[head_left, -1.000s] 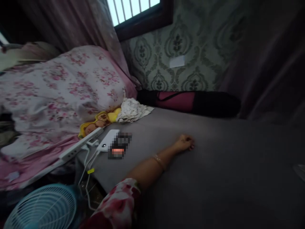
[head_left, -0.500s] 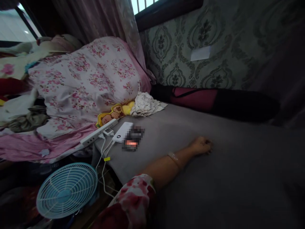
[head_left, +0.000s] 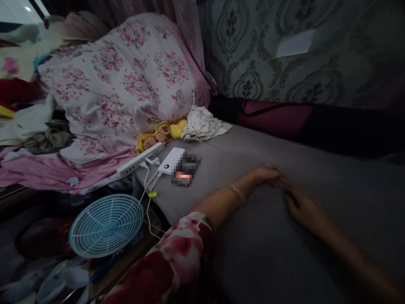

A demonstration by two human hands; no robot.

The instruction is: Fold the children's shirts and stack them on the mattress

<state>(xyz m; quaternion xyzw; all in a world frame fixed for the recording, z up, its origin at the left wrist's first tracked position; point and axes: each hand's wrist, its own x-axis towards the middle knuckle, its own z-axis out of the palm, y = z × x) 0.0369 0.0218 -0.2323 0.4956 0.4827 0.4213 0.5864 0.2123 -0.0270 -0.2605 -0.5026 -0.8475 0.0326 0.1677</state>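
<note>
My left hand (head_left: 268, 175) is low over the grey bed sheet (head_left: 253, 253), a bracelet (head_left: 236, 192) on its wrist and a red floral sleeve (head_left: 177, 257) on the arm. Its fingers point right and are smeared by motion. My right hand (head_left: 302, 207) comes in from the lower right, also blurred, its thumb apart from the fingers and nothing visible in it. The fingertips of both hands come together or nearly so; whether they touch, I cannot tell.
A white power bank (head_left: 172, 160), a pixelated dark object (head_left: 186, 171) and a power strip (head_left: 141, 159) with cables lie left of my hands. A blue fan (head_left: 107, 228) stands beside the bed. Behind are a crumpled cloth (head_left: 204, 123), floral bedding (head_left: 126, 84) and a black-and-maroon long bag (head_left: 275, 118).
My right hand has come into view from the lower right, reaching my left hand. The left hand's fingers now point toward it. The camera view has tilted and shifted downward.
</note>
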